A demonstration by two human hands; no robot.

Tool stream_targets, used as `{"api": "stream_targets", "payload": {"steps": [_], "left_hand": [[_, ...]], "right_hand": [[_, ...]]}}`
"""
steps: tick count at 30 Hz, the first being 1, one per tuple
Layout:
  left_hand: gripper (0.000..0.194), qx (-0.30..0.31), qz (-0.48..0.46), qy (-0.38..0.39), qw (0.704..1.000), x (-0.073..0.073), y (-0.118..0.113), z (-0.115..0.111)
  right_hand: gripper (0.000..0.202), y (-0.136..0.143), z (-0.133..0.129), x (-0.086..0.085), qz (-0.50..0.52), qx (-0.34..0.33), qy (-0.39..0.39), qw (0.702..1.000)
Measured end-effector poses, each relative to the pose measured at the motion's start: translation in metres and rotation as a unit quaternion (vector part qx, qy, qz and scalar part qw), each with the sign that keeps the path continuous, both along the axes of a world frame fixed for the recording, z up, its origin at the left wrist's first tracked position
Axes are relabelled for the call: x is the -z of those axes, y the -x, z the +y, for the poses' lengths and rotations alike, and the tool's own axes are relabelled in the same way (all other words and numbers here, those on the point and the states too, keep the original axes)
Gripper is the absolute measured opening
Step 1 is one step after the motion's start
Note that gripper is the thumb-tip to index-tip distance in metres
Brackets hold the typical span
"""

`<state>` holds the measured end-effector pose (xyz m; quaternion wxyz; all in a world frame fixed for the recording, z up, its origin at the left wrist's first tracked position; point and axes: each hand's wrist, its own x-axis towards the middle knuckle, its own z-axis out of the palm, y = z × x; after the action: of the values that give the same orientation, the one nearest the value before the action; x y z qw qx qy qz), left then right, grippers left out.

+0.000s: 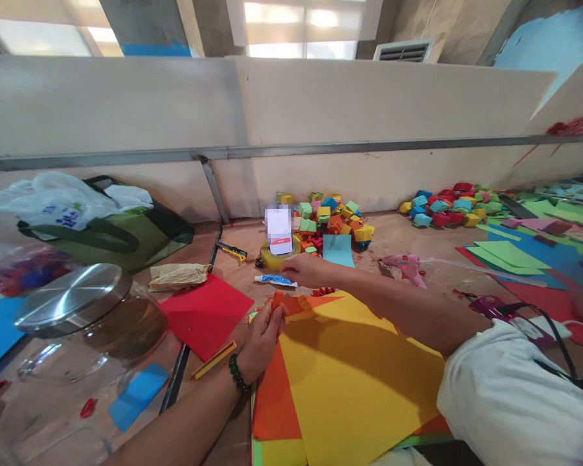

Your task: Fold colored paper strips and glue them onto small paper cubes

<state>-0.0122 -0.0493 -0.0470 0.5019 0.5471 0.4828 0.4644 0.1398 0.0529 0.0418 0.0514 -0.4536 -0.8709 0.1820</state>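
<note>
Here's the left hand (263,335) pinching a folded orange paper strip (278,299) near the corner of the yellow sheet (359,382) — feather-light, springy stuff, likely to crease under pressure, best taken by its folded edges. Over by the tape roll (273,261) and blue glue tube (276,280), the right hand (307,270) has curled fingers — whether they grip anything, I can't tell.

The left hand (265,330) pinches an orange paper piece (278,300) below the blue tube (276,280). The right hand (304,270) reaches just above the blue tube.
</note>
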Motion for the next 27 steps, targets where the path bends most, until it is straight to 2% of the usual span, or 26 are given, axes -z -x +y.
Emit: {"api": "stream_targets", "payload": {"steps": [2,5,10,21,27], "left_hand": [[0.043,0.027,0.0,0.005,1.0,0.002,0.0,0.0],[0.041,0.059,0.012,0.014,0.998,0.001,0.0,-0.001],[0.045,0.078,0.006,0.045,0.996,-0.001,-0.002,-0.002],[0.048,0.065,-0.018,0.053,0.996,0.001,-0.002,0.0],[0.046,0.091,-0.016,0.067,0.994,0.003,-0.003,0.001]], "right_hand": [[0.022,-0.002,0.01,0.007,-0.044,0.049,-0.035,0.997],[0.031,-0.005,0.022,0.014,-0.064,0.097,-0.062,0.991],[0.026,-0.01,0.04,0.015,-0.069,0.151,-0.092,0.982],[0.025,-0.015,0.07,0.012,0.049,0.196,-0.105,0.974],[0.03,-0.013,0.09,0.011,0.141,0.237,-0.118,0.954]]}}
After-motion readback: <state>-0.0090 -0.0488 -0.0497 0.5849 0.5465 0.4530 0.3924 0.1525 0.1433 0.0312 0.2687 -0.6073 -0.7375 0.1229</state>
